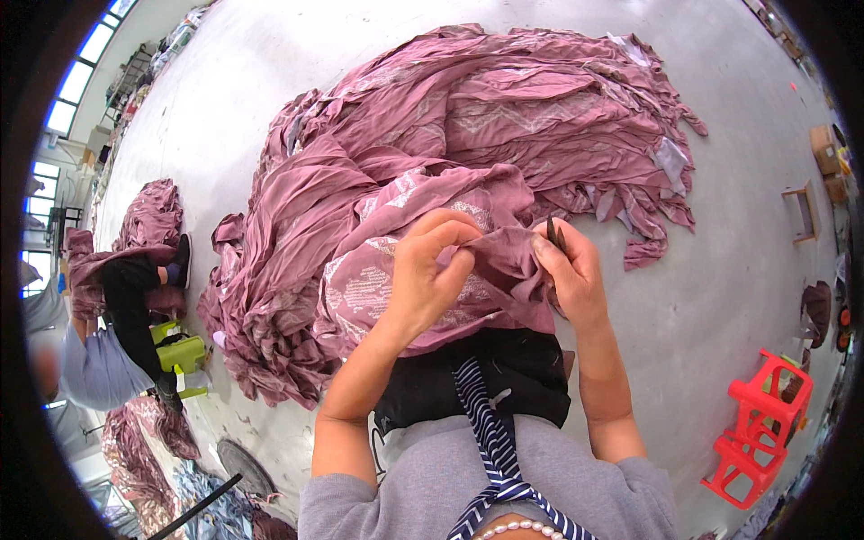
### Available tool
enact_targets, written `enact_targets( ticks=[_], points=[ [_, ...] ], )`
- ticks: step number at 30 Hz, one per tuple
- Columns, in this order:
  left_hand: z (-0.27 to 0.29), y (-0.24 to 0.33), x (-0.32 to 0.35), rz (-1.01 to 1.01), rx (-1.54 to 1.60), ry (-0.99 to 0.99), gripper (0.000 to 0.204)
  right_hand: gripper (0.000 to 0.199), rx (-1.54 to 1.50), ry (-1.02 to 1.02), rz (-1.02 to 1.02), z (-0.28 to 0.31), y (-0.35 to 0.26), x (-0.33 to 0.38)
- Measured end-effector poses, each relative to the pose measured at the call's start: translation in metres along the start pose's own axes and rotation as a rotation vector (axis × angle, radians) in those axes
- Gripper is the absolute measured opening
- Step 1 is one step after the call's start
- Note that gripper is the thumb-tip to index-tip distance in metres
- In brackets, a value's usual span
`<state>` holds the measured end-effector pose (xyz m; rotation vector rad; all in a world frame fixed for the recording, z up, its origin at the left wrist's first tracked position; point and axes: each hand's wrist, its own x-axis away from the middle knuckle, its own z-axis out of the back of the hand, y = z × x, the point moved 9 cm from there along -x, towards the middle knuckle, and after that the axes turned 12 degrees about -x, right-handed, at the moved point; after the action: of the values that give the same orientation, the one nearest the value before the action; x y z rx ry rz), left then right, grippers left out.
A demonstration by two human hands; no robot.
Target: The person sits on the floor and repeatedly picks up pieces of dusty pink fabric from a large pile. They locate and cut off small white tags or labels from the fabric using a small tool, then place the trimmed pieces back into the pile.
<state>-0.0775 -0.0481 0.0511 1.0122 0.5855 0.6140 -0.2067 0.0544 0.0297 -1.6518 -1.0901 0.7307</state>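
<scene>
A large heap of dusty-pink fabric (387,103) with white patterning spreads over the floor, and part of it drapes across my lap. My left hand (432,265) pinches a fold of this fabric between thumb and fingertips. Close by on the right, my right hand (571,270) grips the same stretch of fabric by its edge. Dark pointed blades of small thread snips (552,229) stick up from between its fingers; their handle is hidden in the palm. The fabric between both hands is gathered and creased.
Red plastic stools (763,409) lie at the right. On the left, a person (108,360) sits by a green stool (183,354) with more pink fabric. A round dark object (245,466) and blue cloth (207,499) lie lower left. Boxes (826,148) stand far right.
</scene>
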Motion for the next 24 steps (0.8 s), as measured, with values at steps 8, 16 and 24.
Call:
enact_targets(
  ticks=[8, 16, 24],
  points=[
    [-0.04, -0.03, 0.005, 0.367, 0.994, -0.282, 0.017, 0.017, -0.153, -0.022, -0.037, 0.003, 0.01, -0.009],
    [-0.047, -0.032, 0.018, 0.466, 0.826, -0.331, 0.025, 0.018, -0.072, -0.006, 0.022, 0.011, 0.01, -0.013],
    [-0.046, -0.035, 0.013, 0.405, 0.59, -0.325, 0.024, 0.012, 0.35, 0.207, 0.281, 0.027, -0.02, -0.008]
  ],
)
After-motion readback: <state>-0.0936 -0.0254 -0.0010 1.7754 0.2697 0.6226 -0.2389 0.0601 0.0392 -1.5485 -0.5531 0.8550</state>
